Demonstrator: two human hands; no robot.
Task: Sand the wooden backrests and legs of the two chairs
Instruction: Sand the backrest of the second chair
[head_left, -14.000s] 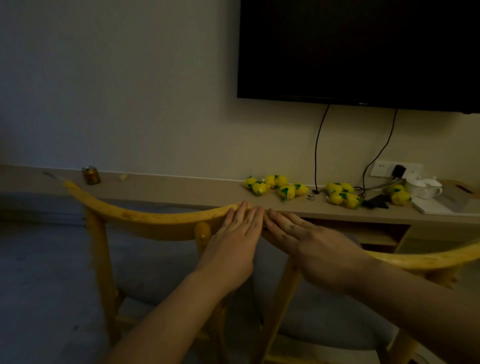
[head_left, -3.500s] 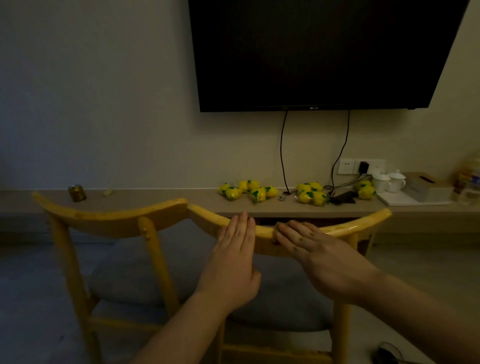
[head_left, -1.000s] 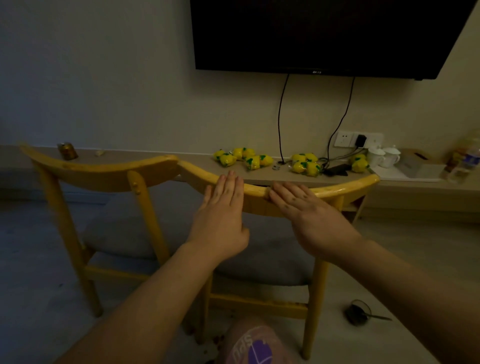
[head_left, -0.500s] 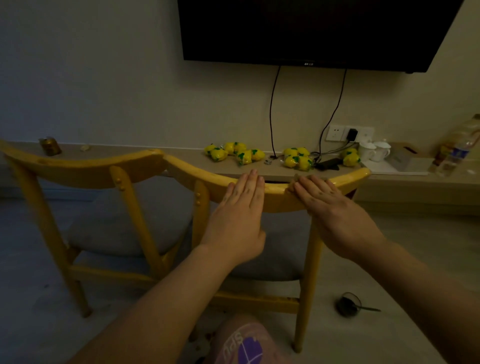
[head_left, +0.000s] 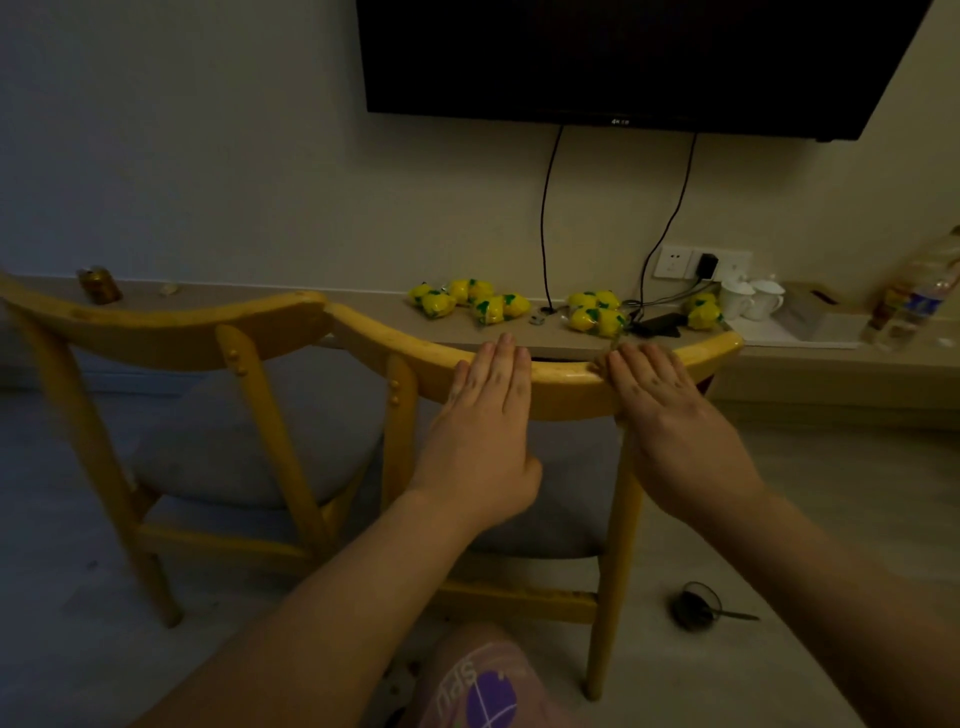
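Resting flat on a curved wooden backrest, both hands lie palm down with fingers straight and close together, pointing toward 12 o'clock. Left hand sits near the middle of the rail; right hand sits toward its right end, above the right leg. Neither hand curls around the wood — the fingers simply press on top. Whether anything lies under the right palm cannot be told. Both forearms reach up from the bottom edge, from about 6 and 4 o'clock.

This backrest belongs to the right chair, with a grey seat behind the rail. A second chair stands just beside it at 9 o'clock, its backrest end touching or nearly touching the first; it too has a grey cushion.

Beyond the chairs, at 12 o'clock, a long low shelf runs along a pale wall. On it sit yellow packets in clusters, a small can far left, two white cups, and a blurred bottle at 2 o'clock. A dark television hangs above, two cables dropping from it; one runs toward a wall socket. On the floor at 4 o'clock lies a small dark object — unclear what. The room is dim.
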